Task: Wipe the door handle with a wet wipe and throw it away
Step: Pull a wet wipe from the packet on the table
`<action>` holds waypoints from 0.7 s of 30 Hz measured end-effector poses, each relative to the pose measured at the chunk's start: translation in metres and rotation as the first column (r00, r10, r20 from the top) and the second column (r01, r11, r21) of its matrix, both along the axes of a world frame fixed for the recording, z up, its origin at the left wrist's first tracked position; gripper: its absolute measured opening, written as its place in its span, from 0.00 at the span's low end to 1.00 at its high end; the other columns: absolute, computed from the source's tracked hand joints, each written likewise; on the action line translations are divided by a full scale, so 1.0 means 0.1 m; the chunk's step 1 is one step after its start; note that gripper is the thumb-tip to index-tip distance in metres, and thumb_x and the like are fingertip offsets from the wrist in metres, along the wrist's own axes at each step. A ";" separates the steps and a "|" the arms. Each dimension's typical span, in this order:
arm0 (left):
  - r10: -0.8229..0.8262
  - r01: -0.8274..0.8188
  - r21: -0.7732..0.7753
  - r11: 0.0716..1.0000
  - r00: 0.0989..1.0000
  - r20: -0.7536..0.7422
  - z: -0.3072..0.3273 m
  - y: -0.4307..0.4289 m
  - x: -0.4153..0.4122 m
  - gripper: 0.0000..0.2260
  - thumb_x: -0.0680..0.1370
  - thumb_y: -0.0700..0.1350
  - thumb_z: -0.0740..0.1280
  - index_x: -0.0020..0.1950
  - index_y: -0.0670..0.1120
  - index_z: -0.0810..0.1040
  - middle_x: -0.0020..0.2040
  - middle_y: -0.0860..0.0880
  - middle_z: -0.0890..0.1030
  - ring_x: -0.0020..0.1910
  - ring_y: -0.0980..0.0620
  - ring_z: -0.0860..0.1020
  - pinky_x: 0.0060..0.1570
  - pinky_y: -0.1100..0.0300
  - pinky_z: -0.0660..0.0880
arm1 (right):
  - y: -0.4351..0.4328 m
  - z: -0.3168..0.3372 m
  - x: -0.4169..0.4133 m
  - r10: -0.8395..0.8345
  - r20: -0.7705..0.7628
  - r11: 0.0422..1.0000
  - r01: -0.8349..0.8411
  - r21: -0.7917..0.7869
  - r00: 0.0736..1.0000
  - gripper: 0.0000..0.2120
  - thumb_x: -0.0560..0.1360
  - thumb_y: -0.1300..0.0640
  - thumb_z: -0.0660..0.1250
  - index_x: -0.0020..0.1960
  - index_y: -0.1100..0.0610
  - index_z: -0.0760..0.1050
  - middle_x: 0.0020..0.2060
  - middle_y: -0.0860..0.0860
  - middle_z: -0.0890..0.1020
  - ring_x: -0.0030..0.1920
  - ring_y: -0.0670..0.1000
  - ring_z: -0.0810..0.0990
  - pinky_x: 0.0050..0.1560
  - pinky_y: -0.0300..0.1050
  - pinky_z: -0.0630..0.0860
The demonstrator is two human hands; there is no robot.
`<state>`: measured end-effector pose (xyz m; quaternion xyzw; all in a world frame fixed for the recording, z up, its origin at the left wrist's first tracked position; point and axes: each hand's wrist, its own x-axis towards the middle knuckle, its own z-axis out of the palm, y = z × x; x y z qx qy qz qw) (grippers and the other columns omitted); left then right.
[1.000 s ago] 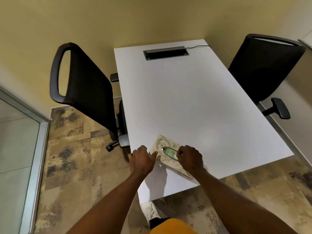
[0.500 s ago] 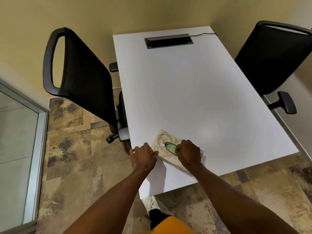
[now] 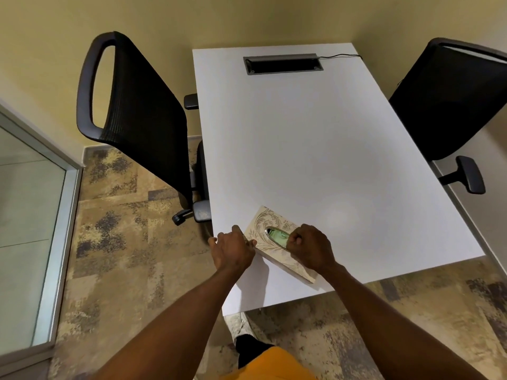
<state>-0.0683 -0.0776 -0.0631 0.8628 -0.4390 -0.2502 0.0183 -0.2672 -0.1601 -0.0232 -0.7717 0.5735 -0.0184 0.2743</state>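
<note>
A cream wipe box with a scroll pattern lies on the near left corner of the white table. Its oval top opening shows something green inside. My left hand rests against the box's left end, fingers curled on its edge. At the opening's right end, the fingers of my right hand are pinched together; what they pinch is hidden. No door handle is in view.
A black mesh office chair stands left of the table, another to its right. A cable slot sits at the table's far end. A glass panel with a metal frame borders the patterned carpet on the left.
The view has shifted slightly with my head. Both hands stay on the box; my right hand's fingers have closed tighter at the opening.
</note>
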 end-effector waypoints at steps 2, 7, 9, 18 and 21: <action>0.011 -0.011 0.003 1.000 1.000 0.008 0.02 0.00 -0.02 0.21 0.84 0.64 0.70 0.65 0.48 0.79 0.59 0.47 0.89 0.67 0.41 0.83 0.73 0.42 0.69 | -0.02 0.07 -0.05 -0.115 0.125 0.990 0.103 0.101 0.985 0.09 0.74 0.57 0.71 0.36 0.49 0.76 0.38 0.47 0.82 0.43 0.51 0.82 0.44 0.46 0.77; 0.076 -0.075 0.012 0.997 0.996 -0.045 0.12 0.03 -0.05 0.23 0.84 0.64 0.71 0.67 0.47 0.77 0.63 0.46 0.87 0.68 0.41 0.83 0.73 0.43 0.70 | -0.06 0.37 -0.08 -0.455 0.504 0.818 0.120 0.563 0.734 0.07 0.78 0.59 0.73 0.41 0.55 0.86 0.33 0.51 0.83 0.35 0.50 0.78 0.36 0.39 0.77; 0.167 -0.170 -0.015 0.985 0.978 -0.124 0.21 0.07 -0.05 0.25 0.83 0.63 0.73 0.69 0.45 0.77 0.65 0.46 0.86 0.69 0.41 0.82 0.72 0.45 0.72 | -0.01 0.42 -0.02 -0.576 0.534 0.682 0.002 0.732 0.619 0.05 0.79 0.61 0.72 0.45 0.60 0.85 0.37 0.55 0.81 0.37 0.51 0.79 0.39 0.41 0.79; 0.291 -0.809 -0.029 0.588 0.245 -0.925 0.79 0.77 0.28 0.10 0.88 0.40 0.69 0.55 0.40 0.90 0.51 0.42 0.92 0.48 0.47 0.90 0.46 0.58 0.86 | 0.44 0.30 0.84 -0.675 0.481 0.314 -0.372 0.873 0.559 0.12 0.72 0.61 0.76 0.53 0.65 0.83 0.45 0.59 0.77 0.46 0.56 0.76 0.49 0.49 0.73; 0.229 -0.884 -0.038 0.466 0.162 -0.960 0.92 1.15 0.45 0.09 0.88 0.43 0.70 0.56 0.46 0.91 0.51 0.45 0.92 0.47 0.53 0.90 0.44 0.64 0.84 | 0.61 0.29 1.25 -0.613 0.467 0.216 -0.433 0.875 0.638 0.21 0.70 0.59 0.79 0.58 0.67 0.78 0.43 0.58 0.75 0.43 0.53 0.76 0.44 0.45 0.76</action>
